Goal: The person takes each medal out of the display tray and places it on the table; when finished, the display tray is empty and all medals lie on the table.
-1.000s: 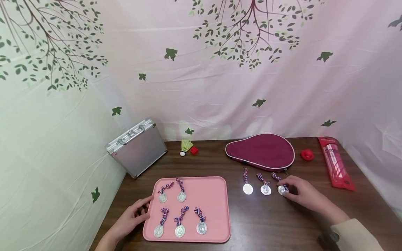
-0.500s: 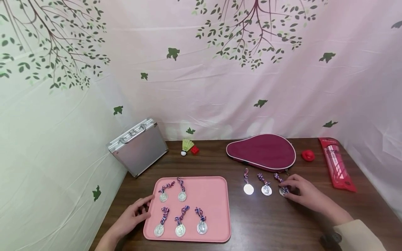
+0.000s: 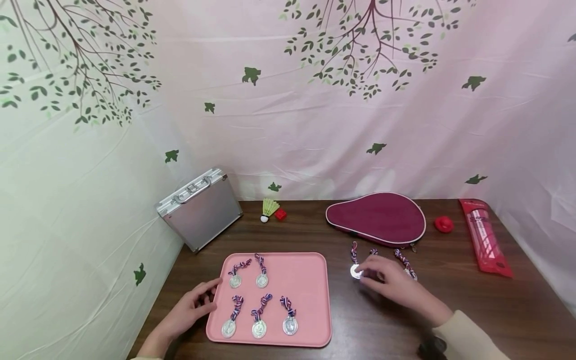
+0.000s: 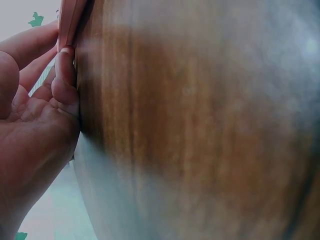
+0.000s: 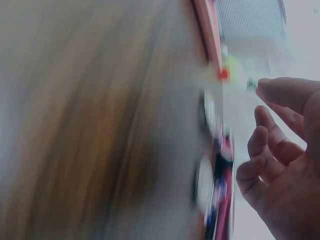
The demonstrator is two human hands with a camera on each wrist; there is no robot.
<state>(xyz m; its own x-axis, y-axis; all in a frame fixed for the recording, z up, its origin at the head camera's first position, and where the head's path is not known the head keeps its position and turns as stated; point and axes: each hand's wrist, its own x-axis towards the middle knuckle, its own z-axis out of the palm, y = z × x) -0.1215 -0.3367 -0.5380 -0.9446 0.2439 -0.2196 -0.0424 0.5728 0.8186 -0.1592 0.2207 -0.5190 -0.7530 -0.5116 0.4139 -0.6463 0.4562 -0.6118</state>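
Against the left hand (image 3: pixel 191 310), the rectangular pink tray (image 3: pixel 311 300) is plain; its round silver metal medals (image 3: pixel 259 328) trail cord ribbons (image 3: pixel 236 306) striped red, white and blue. Beyond the right hand (image 3: pixel 392 282), the teardrop-shaped maroon fabric case (image 3: pixel 377 216) is edged in white. Past the left hand, the boxy metal briefcase (image 3: pixel 204 212) is silver-grey. Under both hands, the dark brown wooden table (image 3: pixel 360 327) shows streaked grain. Beyond both, pale pink cloth (image 3: pixel 301 140) bears green leaves (image 3: pixel 251 75) and maroon branches (image 3: pixel 371 7).
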